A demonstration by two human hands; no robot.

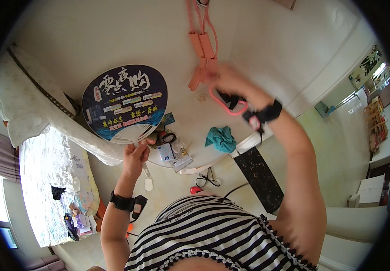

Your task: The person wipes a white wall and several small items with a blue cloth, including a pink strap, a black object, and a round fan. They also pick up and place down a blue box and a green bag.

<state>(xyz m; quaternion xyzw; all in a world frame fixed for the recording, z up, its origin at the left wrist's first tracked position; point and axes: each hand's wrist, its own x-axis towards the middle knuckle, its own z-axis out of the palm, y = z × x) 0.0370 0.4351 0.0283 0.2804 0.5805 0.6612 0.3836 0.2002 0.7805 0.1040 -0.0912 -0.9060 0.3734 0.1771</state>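
Observation:
My left hand (pixel 136 154) grips the white handle of a round plastic hand fan (pixel 123 101), raised with its dark printed face toward me. My right hand (pixel 223 79) is motion-blurred and reaches up to a pink elastic exercise band (pixel 202 44) with foam sleeves, hanging against the white wall. Its fingers appear closed around the lower sleeves, though blur hides their exact hold. A pink tube loop (pixel 232 112) from the band dangles below the hand, beside a black item (pixel 229 98) partly covered by it. Both wrists wear black straps with small devices.
On the white surface below lie a teal cloth (pixel 221 139), a roll of black tape (pixel 169 137), a card (pixel 169 118) and small packets (pixel 166 152). A black cord (pixel 208 179) and a dark marbled strip (pixel 259 179) are on the floor. A bed (pixel 56 162) stands left.

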